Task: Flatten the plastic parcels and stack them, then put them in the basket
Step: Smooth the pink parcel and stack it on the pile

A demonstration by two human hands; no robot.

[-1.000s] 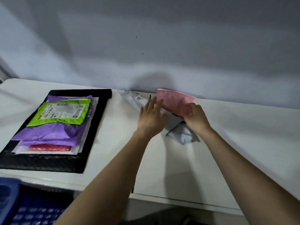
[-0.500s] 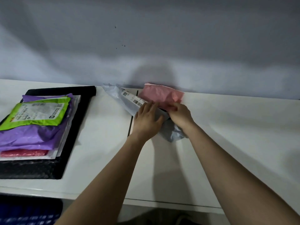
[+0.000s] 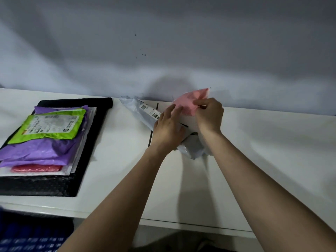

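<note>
Two hands are working a pink parcel [image 3: 189, 102] at the table's [image 3: 254, 151] far edge.
The right hand [image 3: 209, 117] is pinching the pink parcel, lifting it toward the grey wall [image 3: 163, 42]; the left hand [image 3: 168, 128], just beside the pinch, is pressing spread fingers on a grey parcel [image 3: 143, 111] running diagonally beneath. Well left of the grip, a stack [image 3: 41, 139] is lying on a black mailer [image 3: 54, 186]. A blue basket [image 3: 27, 239] is sitting below.

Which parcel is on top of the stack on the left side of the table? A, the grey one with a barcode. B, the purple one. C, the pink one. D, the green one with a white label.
D: the green parcel lies uppermost on the stack, over the purple parcel.
</note>
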